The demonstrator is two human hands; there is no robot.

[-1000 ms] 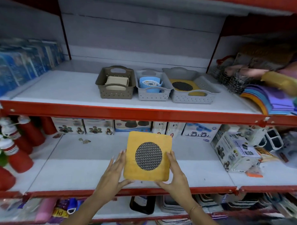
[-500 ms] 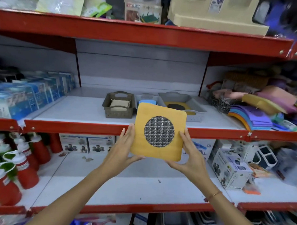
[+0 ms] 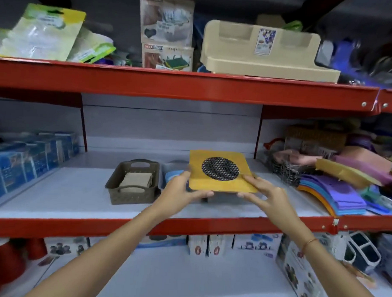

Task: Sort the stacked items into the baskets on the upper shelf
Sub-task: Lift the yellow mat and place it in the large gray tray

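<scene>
A yellow square mat with a dark round mesh patch in its middle is held nearly flat between both hands. My left hand grips its near left edge and my right hand grips its near right corner. The mat hovers above the right-hand baskets on the upper shelf and hides the grey one at the right entirely. To its left stands a brown basket holding a beige folded item. Beside it, a grey basket with a blue item shows only partly.
The red shelf edge runs in front of the baskets. Blue boxes line the shelf's left end; coloured mats and a wire rack crowd its right end. Boxes stand on the lower shelf. A beige tray sits on the shelf above.
Both hands have lifted the yellow mat from the lower shelf up and forward, tilting it from upright to nearly flat above the right-hand baskets. The view has tilted upward.
</scene>
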